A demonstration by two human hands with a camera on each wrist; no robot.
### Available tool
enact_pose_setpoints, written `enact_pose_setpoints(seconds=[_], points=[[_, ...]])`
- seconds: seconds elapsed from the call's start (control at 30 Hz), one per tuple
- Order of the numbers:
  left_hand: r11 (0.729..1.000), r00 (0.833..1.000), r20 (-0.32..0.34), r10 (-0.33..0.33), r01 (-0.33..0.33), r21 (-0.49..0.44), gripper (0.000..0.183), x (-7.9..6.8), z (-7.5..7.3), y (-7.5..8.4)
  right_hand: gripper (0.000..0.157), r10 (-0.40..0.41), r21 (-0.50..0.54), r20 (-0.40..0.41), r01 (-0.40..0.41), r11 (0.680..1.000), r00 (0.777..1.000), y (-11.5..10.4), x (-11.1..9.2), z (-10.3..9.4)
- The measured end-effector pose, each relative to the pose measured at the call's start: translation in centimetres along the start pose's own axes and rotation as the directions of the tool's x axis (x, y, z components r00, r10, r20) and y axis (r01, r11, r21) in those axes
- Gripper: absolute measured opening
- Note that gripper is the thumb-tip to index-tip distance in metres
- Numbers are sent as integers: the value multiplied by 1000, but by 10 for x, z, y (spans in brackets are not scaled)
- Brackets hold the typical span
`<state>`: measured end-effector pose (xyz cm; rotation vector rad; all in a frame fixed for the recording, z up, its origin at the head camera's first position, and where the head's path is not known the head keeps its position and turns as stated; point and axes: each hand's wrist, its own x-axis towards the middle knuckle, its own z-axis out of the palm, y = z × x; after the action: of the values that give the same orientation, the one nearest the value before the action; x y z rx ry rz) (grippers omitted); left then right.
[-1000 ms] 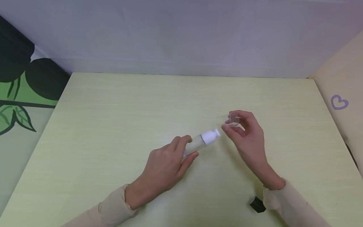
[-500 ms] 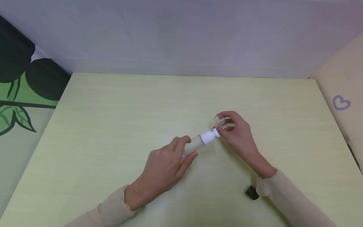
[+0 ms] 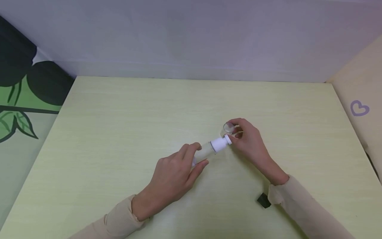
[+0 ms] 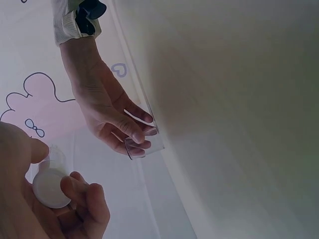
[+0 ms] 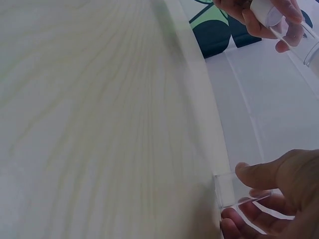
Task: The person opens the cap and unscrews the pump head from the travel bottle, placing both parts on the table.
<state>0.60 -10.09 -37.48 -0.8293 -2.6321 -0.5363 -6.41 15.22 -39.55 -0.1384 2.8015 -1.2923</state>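
My left hand (image 3: 174,174) grips a slim clear bottle (image 3: 205,152) that slants up to the right. At its upper end is a white pump top (image 3: 219,144). Just beyond that top, my right hand (image 3: 249,139) pinches a short, clear cylindrical cap (image 3: 228,128) between thumb and fingers. Seen from the right wrist, the clear cap (image 5: 227,191) is see-through and held apart from the bottle (image 5: 294,34). The left wrist view shows the bottle's round whitish base (image 4: 51,188) inside my curled fingers.
A pale wood-grain table (image 3: 134,116) lies under both hands. Behind it rises a plain greyish wall (image 3: 191,39). A small black block (image 3: 264,200) sits beside my right sleeve cuff. Side panels carry a leaf drawing (image 3: 25,126) and a purple heart (image 3: 359,108).
My right hand has moved left with the clear cap, bringing it close above the pump top, and the cap has turned. The left hand and bottle stay nearly still.
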Motion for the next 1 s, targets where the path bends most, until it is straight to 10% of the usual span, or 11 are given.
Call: enact_pose_setpoints(seconds=[0.37, 0.6, 0.8, 1.0], points=[[1000, 1000, -18, 5, -5, -3, 42, 1, -1, 0, 51, 20, 41, -137, -14, 999, 990, -12, -18, -5], [1000, 999, -38, 15, -15, -12, 42, 1, -1, 1, 35, -58, 337, -324, 173, 925, 944, -29, -44, -15], [999, 1000, -17, 10, -10, -32, 42, 1, -3, 2, 35, -123, 582, -123, 172, 795, 985, -36, -58, -16], [997, 999, -20, 28, -29, -70, 49, 2, -4, 3, 40, -237, 698, 95, 105, 708, 967, -40, -68, -8]])
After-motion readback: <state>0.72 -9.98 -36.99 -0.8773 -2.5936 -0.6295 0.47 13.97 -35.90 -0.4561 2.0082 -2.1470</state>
